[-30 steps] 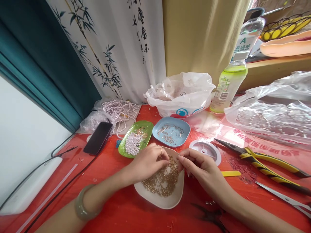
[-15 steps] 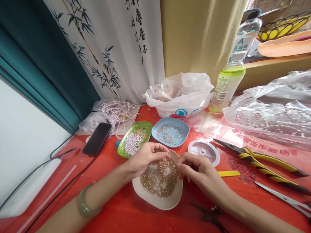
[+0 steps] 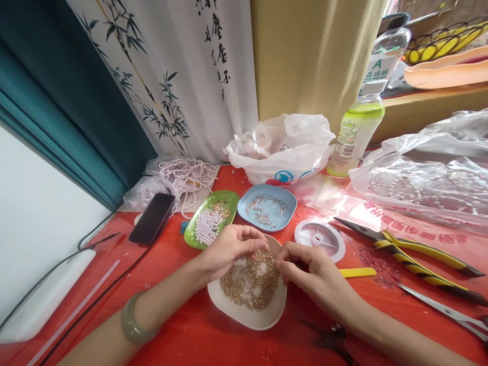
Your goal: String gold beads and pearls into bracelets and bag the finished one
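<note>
Over a cream dish of small gold beads, my two hands almost meet at the fingertips. My left hand pinches thumb and forefinger together above the beads, with a green bangle on that wrist. At the dish's right rim, my right hand is closed in a pinch too. Whatever the fingers hold is too fine to make out; a faint thin line shows between them. Just behind stand a green tray with pearly and gold beads and a blue tray with small metal pins.
Right of my hands lie a spool, a yellow stick, yellow-black pliers and scissors. Dark pliers sit below my right forearm. Behind are a plastic bag, a bottle and a phone.
My right hand's fingertips have shifted very slightly left, toward my left hand. My left hand has hardly moved, and the dish and trays stay put.
</note>
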`<state>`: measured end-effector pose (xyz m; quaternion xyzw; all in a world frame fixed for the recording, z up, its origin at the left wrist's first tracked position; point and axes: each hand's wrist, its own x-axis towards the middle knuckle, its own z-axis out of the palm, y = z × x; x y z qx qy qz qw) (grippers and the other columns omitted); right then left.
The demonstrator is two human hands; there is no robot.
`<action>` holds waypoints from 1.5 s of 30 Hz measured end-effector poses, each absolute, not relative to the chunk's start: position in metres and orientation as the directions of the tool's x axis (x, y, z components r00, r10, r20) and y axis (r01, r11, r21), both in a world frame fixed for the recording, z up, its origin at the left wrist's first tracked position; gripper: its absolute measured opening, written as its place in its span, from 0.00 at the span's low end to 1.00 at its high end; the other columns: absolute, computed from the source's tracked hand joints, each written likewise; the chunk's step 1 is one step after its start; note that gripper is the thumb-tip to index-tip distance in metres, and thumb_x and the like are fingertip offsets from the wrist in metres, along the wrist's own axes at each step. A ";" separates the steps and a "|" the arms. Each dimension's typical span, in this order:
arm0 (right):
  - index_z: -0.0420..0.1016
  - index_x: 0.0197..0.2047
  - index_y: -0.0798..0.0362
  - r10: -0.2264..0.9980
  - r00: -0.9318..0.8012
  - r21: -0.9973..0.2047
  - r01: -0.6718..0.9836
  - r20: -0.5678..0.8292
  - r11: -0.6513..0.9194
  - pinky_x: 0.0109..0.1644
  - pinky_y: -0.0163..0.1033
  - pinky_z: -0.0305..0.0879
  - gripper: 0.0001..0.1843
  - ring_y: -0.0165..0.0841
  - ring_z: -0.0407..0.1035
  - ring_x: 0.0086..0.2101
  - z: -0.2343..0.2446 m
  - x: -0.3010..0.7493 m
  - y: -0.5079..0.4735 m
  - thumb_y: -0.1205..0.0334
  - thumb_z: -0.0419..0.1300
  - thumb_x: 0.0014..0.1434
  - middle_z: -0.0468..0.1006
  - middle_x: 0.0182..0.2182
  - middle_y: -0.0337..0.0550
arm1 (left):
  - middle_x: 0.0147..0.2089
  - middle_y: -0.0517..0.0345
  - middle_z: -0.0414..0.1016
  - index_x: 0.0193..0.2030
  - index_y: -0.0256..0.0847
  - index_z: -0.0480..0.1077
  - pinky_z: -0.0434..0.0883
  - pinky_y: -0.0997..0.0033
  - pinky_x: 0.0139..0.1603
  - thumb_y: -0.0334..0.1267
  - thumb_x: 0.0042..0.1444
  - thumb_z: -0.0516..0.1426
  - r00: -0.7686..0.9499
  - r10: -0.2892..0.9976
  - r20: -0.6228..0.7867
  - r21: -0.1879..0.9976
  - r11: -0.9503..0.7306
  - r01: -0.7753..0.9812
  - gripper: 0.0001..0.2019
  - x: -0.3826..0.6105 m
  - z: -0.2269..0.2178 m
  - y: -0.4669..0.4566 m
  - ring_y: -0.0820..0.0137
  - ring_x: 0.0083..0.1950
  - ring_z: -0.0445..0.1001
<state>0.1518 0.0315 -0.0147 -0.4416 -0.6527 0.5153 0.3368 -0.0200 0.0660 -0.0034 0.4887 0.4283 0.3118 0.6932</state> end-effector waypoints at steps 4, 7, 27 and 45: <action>0.63 0.21 0.54 0.925 -0.380 -0.970 0.230 -0.020 0.073 0.25 0.33 0.54 0.07 0.26 0.59 0.21 -0.012 0.151 0.031 0.65 0.49 0.48 0.65 0.18 0.35 | 0.29 0.58 0.71 0.26 0.35 0.72 0.60 0.76 0.30 0.35 0.44 0.61 0.443 0.851 -0.282 0.947 0.320 -0.013 0.05 -0.020 -0.004 0.066 0.78 0.29 0.65; 0.64 0.21 0.54 0.925 -0.380 -0.969 0.236 -0.021 0.075 0.25 0.33 0.54 0.07 0.27 0.59 0.21 -0.012 0.152 0.032 0.65 0.49 0.48 0.65 0.18 0.35 | 0.29 0.57 0.71 0.27 0.35 0.72 0.61 0.76 0.30 0.35 0.43 0.61 0.439 0.853 -0.281 0.949 0.316 -0.007 0.05 -0.020 -0.003 0.066 0.78 0.29 0.65; 0.68 0.27 0.54 0.926 -0.369 -0.938 0.284 0.082 0.197 0.29 0.34 0.60 0.11 0.28 0.64 0.25 -0.019 0.153 0.033 0.59 0.50 0.57 0.71 0.22 0.39 | 0.31 0.56 0.73 0.32 0.37 0.69 0.64 0.72 0.34 0.37 0.44 0.60 0.369 0.922 -0.120 0.968 0.027 0.249 0.09 -0.028 0.012 0.073 0.72 0.34 0.70; 0.67 0.26 0.53 0.931 -0.354 -0.924 0.321 0.086 0.207 0.29 0.33 0.59 0.12 0.28 0.65 0.25 -0.021 0.152 0.033 0.58 0.50 0.57 0.71 0.22 0.38 | 0.37 0.52 0.75 0.31 0.42 0.74 0.59 0.66 0.40 0.35 0.44 0.55 0.274 0.956 0.101 0.513 -0.286 0.809 0.08 -0.102 0.001 0.131 0.63 0.38 0.68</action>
